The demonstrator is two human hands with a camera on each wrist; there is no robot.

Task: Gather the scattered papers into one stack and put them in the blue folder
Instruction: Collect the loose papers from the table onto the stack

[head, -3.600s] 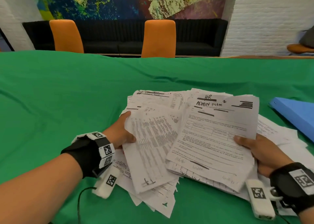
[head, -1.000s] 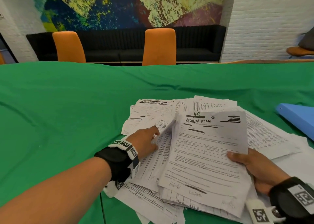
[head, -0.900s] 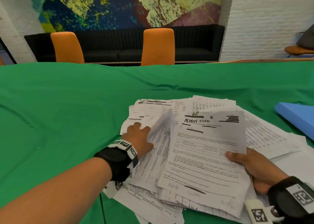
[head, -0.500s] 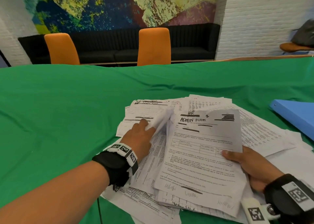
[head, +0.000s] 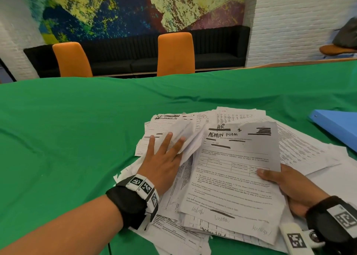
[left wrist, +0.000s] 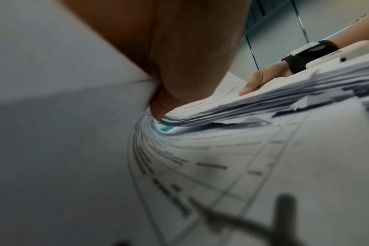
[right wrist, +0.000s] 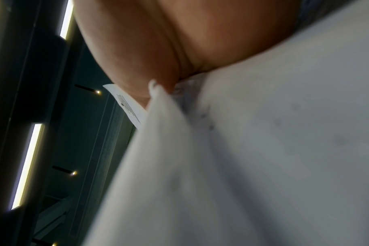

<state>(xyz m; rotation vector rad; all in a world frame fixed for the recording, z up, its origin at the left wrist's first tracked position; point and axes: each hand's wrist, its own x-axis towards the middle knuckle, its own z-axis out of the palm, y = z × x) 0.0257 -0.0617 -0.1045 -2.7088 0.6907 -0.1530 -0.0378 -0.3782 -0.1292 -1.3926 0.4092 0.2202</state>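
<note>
From the head view I see my left hand (head: 164, 165) lying flat with fingers straight and spread on the papers (head: 222, 177), its fingertips pressing a curled-up sheet (head: 185, 136) on the left part of the pile. My right hand (head: 289, 189) grips the right edge of the gathered bundle, thumb on top of the ADMIN FORM sheet (head: 237, 167) and fingers underneath. The papers lie fanned and overlapping on the green table (head: 67, 138), toward its near right part, with loose sheets spreading out beneath the bundle on every side. The blue folder (head: 336, 127) lies closed at the right edge of the table, just beside the outermost sheets; I cannot tell whether it touches them. Two orange chairs (head: 175, 53) stand behind the far edge, in front of a black sofa (head: 216, 48).

From the left wrist view, blurred and close, I see the heel of my left hand (left wrist: 190, 66) resting on printed sheets, and beyond it the layered edge of the bundle (left wrist: 263, 106) with my right hand's (left wrist: 263, 78) thumb laid on top.

From the right wrist view I see my right hand (right wrist: 169, 50) closed over the top of a white sheet (right wrist: 263, 158), which fills most of the frame out of focus.
</note>
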